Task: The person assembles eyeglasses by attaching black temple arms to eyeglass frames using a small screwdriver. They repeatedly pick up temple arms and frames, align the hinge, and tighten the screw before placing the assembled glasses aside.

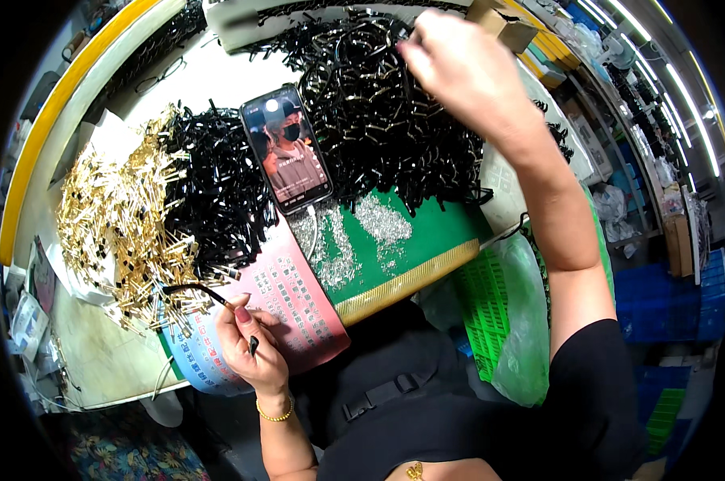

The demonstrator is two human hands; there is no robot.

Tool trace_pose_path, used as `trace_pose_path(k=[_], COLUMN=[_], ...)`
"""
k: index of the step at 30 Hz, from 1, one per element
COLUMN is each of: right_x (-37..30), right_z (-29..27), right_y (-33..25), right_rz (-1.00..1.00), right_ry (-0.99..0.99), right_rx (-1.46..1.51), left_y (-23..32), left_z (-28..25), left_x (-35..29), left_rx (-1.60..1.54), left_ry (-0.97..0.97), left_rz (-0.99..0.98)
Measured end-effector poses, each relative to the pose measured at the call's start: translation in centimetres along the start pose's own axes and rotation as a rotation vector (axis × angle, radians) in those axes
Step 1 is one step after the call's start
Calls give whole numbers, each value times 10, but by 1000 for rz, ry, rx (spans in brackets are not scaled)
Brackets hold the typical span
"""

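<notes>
In my left hand (250, 345), fingers and thumb are closed on a thin black eyeglass temple (190, 287). Its curved end points left over the gold parts, and a black tip shows below my thumb. My right hand (455, 64) reaches to the far side, over a heap of black eyeglass frames (378, 112). Its fingers are curled together at the heap's far edge; what they grip, if anything, is hidden. Left of the frames lies a pile of black temples (214, 168), and beyond it a pile of gold metal temple parts (122, 216).
A phone (289, 152) playing a video leans among the piles. Tiny silver screws (382, 223) lie scattered on a green mat (443, 232) with a yellow edge. A pink printed sheet (298, 305) hangs over the table's front. Right of my lap stands a green basket (483, 313) with a plastic bag.
</notes>
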State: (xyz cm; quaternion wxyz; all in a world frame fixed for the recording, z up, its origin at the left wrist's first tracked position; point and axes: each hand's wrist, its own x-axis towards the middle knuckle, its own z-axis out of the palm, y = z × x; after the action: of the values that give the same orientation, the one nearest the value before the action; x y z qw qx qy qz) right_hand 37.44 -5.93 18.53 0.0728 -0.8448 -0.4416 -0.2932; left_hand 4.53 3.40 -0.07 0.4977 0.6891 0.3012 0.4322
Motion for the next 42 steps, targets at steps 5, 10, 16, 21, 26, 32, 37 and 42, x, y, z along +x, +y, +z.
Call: trace_pose_path(k=[5, 10, 16, 21, 26, 32, 37, 42], right_x=[-33, -118, -167, -179, -185, -182, -183, -175], right_z=[-66, -31, -11, -7, -1, 3, 5, 1], right_y=[-24, -98, -88, -69, -66, -68, -70, -78], right_rz=[-12, 431, 29, -304, -303, -301, -311, -347], right_ry=[192, -1373, -1263, -791, -798, -789, -757, -832], right_rx=[268, 1507, 1109, 503, 414, 418, 423, 313], left_y=[-6, -3, 10, -1, -3, 9, 7, 5], left_z=[-3, 2, 6, 16, 15, -3, -5, 9], left_x=[0, -11, -11, 7, 10, 11, 22, 49], left_rx=[-218, -126, 31, 187, -138, -158, -132, -194], left_ry=[38, 147, -178, -359, -203, 32, -30, -188], left_rz=[-41, 277, -45, 66, 118, -155, -158, -224])
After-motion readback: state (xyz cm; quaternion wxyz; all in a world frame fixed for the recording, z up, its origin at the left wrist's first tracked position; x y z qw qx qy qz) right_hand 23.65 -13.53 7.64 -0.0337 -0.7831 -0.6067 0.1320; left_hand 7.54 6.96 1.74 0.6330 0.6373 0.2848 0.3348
